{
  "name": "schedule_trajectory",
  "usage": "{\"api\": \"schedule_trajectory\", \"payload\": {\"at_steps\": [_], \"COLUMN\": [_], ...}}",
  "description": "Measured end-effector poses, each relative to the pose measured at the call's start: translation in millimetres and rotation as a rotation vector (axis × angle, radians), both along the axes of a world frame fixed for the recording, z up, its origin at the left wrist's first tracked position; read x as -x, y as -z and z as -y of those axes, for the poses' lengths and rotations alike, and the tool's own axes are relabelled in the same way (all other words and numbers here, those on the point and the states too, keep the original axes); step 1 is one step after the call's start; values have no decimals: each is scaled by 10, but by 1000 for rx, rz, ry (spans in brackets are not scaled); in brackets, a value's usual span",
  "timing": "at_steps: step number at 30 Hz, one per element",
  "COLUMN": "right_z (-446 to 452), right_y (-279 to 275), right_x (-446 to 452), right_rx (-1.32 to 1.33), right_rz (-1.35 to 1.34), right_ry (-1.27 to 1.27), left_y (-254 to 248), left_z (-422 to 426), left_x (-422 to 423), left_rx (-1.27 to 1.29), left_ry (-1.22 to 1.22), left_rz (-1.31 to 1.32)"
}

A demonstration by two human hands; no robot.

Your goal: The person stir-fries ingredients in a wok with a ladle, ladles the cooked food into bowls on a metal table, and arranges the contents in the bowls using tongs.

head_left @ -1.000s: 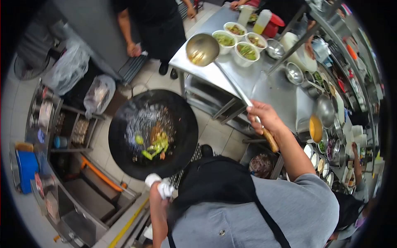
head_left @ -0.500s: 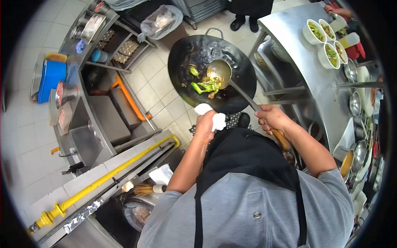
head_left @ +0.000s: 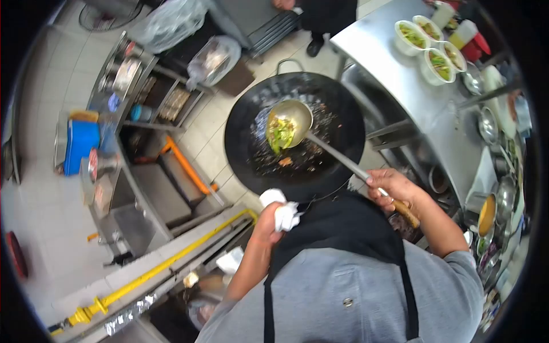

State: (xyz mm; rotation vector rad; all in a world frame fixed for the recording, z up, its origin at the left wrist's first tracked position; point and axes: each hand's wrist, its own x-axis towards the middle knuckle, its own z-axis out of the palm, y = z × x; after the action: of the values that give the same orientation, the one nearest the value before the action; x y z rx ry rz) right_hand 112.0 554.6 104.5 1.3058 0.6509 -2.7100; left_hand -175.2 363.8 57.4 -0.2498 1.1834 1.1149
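Observation:
My right hand [head_left: 392, 188] is wrapped round the wooden-ended handle of a long metal ladle [head_left: 337, 154]. The ladle's bowl is over the inside of a large black wok [head_left: 240, 143] and holds green vegetable pieces [head_left: 280, 131]. A small orange-brown piece [head_left: 285, 162] lies in the wok below the bowl, among dark shiny liquid. My left hand [head_left: 267, 224] is closed round a white cloth [head_left: 285, 216] at the wok's near edge. Whether the cloth covers a wok handle cannot be made out.
White bowls of food [head_left: 437, 67] stand on the steel table [head_left: 394, 51] at the right. A yellow pipe [head_left: 154, 271] runs along the lower left. A blue container [head_left: 83, 146] is at the left. A person in dark clothes [head_left: 329, 17] stands beyond the wok.
The ladle first came down from above the table's bowls into the wok. Since then its bowl has been raised with vegetables in it. The view has shifted too.

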Motion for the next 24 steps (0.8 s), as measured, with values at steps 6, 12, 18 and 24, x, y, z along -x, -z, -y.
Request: {"api": "schedule_trajectory", "payload": {"at_steps": [6,12,18,24], "right_z": [90,18,-476,-1274], "right_y": [-490,-998,-1048,-552], "right_x": [-915,-1616,-1971,-1767], "right_rx": [176,-67,-267,-601], "right_rz": [-262,-382,-349,45], "right_ry": [399,678,942,1149], "left_y": [-156,-291,-402,-113], "left_z": [-268,-679,-879,-546], "left_x": [-45,-140,-286,-31], "left_rx": [-131,-204,-215,-138], "left_ry": [68,105,-5,116], "left_rz": [-11,72,35,49]}}
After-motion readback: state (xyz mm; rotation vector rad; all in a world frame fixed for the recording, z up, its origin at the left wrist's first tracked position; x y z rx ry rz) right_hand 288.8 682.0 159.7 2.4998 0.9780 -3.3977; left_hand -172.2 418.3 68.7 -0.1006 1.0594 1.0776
